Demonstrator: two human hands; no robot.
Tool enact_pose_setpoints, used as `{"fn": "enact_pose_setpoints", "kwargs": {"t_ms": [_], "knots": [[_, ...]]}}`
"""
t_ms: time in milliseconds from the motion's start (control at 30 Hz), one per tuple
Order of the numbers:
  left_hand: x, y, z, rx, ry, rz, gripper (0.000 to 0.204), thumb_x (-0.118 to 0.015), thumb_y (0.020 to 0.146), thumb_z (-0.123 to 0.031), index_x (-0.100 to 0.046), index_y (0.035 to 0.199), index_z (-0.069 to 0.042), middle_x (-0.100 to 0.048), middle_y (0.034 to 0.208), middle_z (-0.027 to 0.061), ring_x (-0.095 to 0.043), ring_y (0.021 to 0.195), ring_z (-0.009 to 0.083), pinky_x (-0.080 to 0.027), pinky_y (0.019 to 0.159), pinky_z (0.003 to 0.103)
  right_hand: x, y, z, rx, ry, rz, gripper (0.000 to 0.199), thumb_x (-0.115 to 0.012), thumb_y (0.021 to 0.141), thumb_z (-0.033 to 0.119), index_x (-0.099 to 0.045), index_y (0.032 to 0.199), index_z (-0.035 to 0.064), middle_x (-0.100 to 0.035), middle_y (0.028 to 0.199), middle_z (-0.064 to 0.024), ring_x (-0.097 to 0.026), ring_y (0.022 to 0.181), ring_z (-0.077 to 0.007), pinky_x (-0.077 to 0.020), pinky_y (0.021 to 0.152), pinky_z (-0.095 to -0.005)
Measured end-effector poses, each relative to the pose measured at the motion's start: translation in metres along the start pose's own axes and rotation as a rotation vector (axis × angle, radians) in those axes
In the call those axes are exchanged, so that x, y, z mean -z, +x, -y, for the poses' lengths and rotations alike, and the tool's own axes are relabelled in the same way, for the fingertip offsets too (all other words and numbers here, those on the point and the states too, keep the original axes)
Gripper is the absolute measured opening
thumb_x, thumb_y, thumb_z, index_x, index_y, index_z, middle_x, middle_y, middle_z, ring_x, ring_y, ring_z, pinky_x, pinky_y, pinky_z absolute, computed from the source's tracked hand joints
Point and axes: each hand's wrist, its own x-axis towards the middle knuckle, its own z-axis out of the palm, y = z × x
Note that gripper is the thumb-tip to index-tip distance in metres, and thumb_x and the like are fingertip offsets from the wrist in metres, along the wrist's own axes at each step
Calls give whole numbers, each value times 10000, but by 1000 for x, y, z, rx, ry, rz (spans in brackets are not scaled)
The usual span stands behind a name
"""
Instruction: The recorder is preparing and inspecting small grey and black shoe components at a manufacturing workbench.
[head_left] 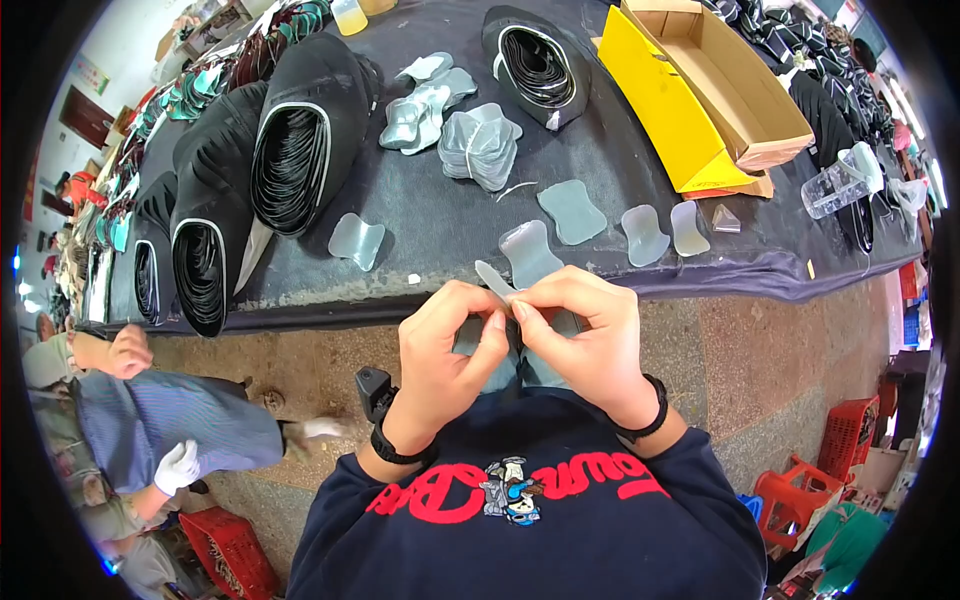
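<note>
Nearest the camera, a dark blue sweatshirt (520,520) with red lettering; both forearms rise from it, each wrist banded in black; left hand (445,345) and right hand (590,335) meet at chest height, just short of the worktop (620,150) edge; both grips narrow, thumb and forefinger of each pinched on one thin translucent grey piece (497,283); the piece sits between the two hands, touching both, its long axis tilted up and to the left, its free tip poking above the left fingertips; neither hand is nearer, the pinch points almost touching each other; whether a second layer lies between the fingers cannot be told. Below the hands, a mottled stone floor (760,350); at lower left another person's white-gloved hand (178,465) over blue cloth; red plastic stools (800,490) at lower right. Beyond, on the dark cloth-covered worktop: loose translucent pieces (575,212) of the same waisted shape lying flat near the front edge; a heaped stack of them (480,148) further back; black shoe uppers (300,130) in nested bundles to the left; an open cardboard box (730,70) on a yellow sheet (660,110) to the right; a clear plastic cup (840,185) on its side at far right.
</note>
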Motion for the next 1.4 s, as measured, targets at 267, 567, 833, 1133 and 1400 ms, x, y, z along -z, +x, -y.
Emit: {"fn": "enact_pose_setpoints", "kwargs": {"t_ms": [267,567,833,1133,1400], "knots": [[1,5,-5,-66,73,36,54,-588,733,4,-558,777,15,-572,720,96,-571,644,180,-443,600,260,-2,3,-1,24,-113,-2,99,-675,682,-6,-636,770,17,-610,716,-66,-576,596,-139,-467,513,-237],[4,-1,-4,80,11,1,97,-611,769,-26,-565,842,17,-606,770,91,-604,693,149,-472,621,250,-10,3,-5,259,-323,-16,220,-676,591,-72,-612,778,24,-572,714,-73,-548,656,-232,-445,564,-312],[5,-1,-2,73,33,-15,94,-601,774,-31,-555,834,25,-583,763,96,-604,678,168,-474,606,258,-14,3,-7,350,-356,-29,225,-681,588,-71,-598,776,20,-562,709,-69,-540,648,-236,-444,562,-314],[5,-2,0,40,6,-14,80,-584,760,-18,-550,817,27,-567,743,102,-586,667,186,-464,618,268,-19,-3,-8,149,-222,-28,160,-650,649,-51,-553,756,18,-555,717,-77,-535,621,-195,-445,551,-277],[1,-4,3,155,-109,-42,87,-577,792,-32,-540,828,38,-592,782,87,-601,730,132,-486,673,251,-21,-4,-10,42,-143,-34,121,-636,688,-31,-554,763,16,-558,742,-76,-536,619,-163,-444,557,-259]]}}
